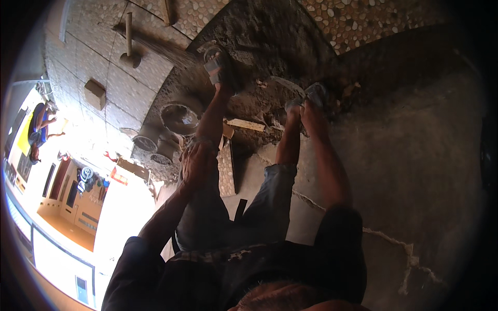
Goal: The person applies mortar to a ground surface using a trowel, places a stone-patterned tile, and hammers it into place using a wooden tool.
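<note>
My left hand [194, 160] lies flat on my left knee with its fingers spread and holds nothing. My right hand [311, 113] reaches down beside my right foot [303, 98], which wears a grey sandal. Its fingers point into the dark mortar heap [270, 36], and the grip is hidden. A pale curved blade, perhaps a trowel [282, 83], lies in the mortar just beyond that hand. My left foot [215, 62], also in a sandal, stands further out on the heap.
Two round buckets [179, 116] [148, 142] stand left of my left leg. A wooden offcut [244, 124] lies between my legs. A mallet [128, 52] and a block [95, 93] rest on the pebbled floor [363, 20]. Another person [39, 129] is far left.
</note>
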`<state>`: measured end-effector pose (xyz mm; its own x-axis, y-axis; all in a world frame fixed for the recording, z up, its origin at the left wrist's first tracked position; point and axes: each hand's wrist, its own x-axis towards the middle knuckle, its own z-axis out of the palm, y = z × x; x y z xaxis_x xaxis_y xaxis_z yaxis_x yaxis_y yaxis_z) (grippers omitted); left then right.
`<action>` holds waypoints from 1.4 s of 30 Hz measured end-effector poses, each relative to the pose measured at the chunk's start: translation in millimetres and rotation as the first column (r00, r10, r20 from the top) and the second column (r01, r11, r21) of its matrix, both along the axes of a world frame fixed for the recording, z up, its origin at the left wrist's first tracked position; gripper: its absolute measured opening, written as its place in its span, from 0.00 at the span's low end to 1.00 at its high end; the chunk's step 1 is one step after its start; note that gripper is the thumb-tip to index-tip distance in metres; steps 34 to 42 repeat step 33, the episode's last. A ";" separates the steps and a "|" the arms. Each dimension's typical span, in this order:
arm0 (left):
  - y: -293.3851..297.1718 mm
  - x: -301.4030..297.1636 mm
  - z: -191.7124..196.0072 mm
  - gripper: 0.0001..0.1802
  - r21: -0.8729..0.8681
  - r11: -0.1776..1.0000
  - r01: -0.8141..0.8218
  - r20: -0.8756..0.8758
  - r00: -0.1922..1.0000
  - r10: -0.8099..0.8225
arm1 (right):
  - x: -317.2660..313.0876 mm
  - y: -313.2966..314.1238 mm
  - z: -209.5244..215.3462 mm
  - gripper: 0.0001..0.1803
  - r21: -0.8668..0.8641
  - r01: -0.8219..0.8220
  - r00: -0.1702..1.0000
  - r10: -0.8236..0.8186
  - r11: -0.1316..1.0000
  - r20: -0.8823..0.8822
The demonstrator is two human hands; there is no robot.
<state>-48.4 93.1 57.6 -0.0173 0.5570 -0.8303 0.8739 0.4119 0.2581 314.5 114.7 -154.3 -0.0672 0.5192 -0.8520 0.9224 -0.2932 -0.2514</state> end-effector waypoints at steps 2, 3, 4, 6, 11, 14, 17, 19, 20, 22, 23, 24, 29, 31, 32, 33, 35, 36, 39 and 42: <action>-3.5 2.3 -6.8 0.13 -0.023 1.000 0.001 -0.015 1.000 -0.002 | -2.0 8.4 -33.7 0.22 -0.055 -0.126 0.991 0.128 0.991 0.044; -2.6 5.7 -6.2 0.13 -0.019 1.000 -0.002 -0.012 1.000 0.002 | -3.0 10.0 -51.5 0.22 -0.084 -0.190 0.979 0.195 0.978 0.060; 2.7 5.7 -7.9 0.12 -0.010 1.000 0.001 -0.003 1.000 -0.001 | 3.6 6.4 -73.8 0.22 -0.070 -0.148 0.986 0.153 0.986 0.063; 20.1 6.6 -5.7 0.12 -0.028 0.999 0.032 0.014 0.999 -0.032 | 24.7 -14.2 -109.0 0.23 -0.048 -0.062 0.996 0.065 0.997 0.063; -3.5 8.7 -14.8 0.13 0.014 0.995 -0.101 0.003 0.995 0.101 | 13.5 -4.9 -8.3 0.25 -0.063 0.136 0.976 -0.123 0.989 0.177; -6.7 6.6 -15.6 0.13 0.028 0.991 -0.132 0.023 0.991 0.131 | 8.5 -21.3 2.8 0.26 -0.021 0.215 0.961 -0.208 0.976 0.183; -9.3 5.0 -19.0 0.13 0.054 0.992 -0.114 0.027 0.993 0.113 | 0.5 -23.7 -6.0 0.25 0.007 0.128 0.984 -0.128 0.992 0.123; -10.5 -1.3 -19.1 0.12 0.058 0.998 -0.032 -0.002 0.999 0.032 | -2.5 -20.8 -30.4 0.25 0.032 0.120 0.986 -0.123 0.992 0.112; -10.6 -1.0 -18.3 0.12 0.073 0.997 -0.039 0.001 0.999 0.039 | 7.9 -14.4 -52.0 0.24 0.054 0.150 0.980 -0.156 0.987 0.127; -11.0 3.0 -17.3 0.12 0.105 0.993 -0.059 0.003 0.998 0.059 | 23.8 -2.9 -59.2 0.24 0.073 0.126 0.974 -0.138 0.989 0.180; -13.1 3.1 -19.0 0.12 0.123 0.990 -0.071 0.013 0.997 0.070 | 32.4 8.1 -53.6 0.23 0.069 0.076 0.971 -0.090 0.995 0.221; -13.9 2.5 -21.3 0.12 0.140 0.987 -0.080 0.028 0.997 0.077 | 39.4 15.6 -45.7 0.23 0.062 0.030 0.963 -0.045 0.998 0.267; -15.8 4.0 -21.9 0.12 0.138 0.989 -0.058 0.018 0.998 0.056 | 51.7 7.2 -17.4 0.22 0.146 -0.097 0.974 0.064 0.984 0.216; -15.6 3.5 -22.0 0.11 0.106 0.993 -0.047 0.005 0.999 0.047 | 38.5 16.8 -7.7 0.23 0.080 -0.184 0.967 0.166 0.980 0.195; -16.0 3.3 -22.1 0.12 0.104 0.993 -0.062 0.011 0.998 0.061 | 30.0 24.9 -8.8 0.24 0.036 -0.156 0.972 0.147 0.987 0.185; -16.3 3.8 -22.6 0.12 0.103 0.992 -0.078 0.014 0.997 0.077 | 20.1 36.7 -14.7 0.25 -0.008 -0.129 0.976 0.129 0.992 0.173; -16.3 3.8 -22.6 0.12 0.103 0.992 -0.078 0.014 0.997 0.077 | 20.1 36.7 -14.7 0.25 -0.008 -0.129 0.976 0.129 0.992 0.173; -16.3 3.8 -22.6 0.12 0.103 0.992 -0.078 0.014 0.997 0.077 | 20.1 36.7 -14.7 0.25 -0.008 -0.129 0.976 0.129 0.992 0.173; -16.3 3.8 -22.6 0.12 0.103 0.992 -0.078 0.014 0.997 0.077 | 20.1 36.7 -14.7 0.25 -0.008 -0.129 0.976 0.129 0.992 0.173; -16.3 3.8 -22.6 0.12 0.103 0.992 -0.078 0.014 0.997 0.077 | 20.1 36.7 -14.7 0.25 -0.008 -0.129 0.976 0.129 0.992 0.173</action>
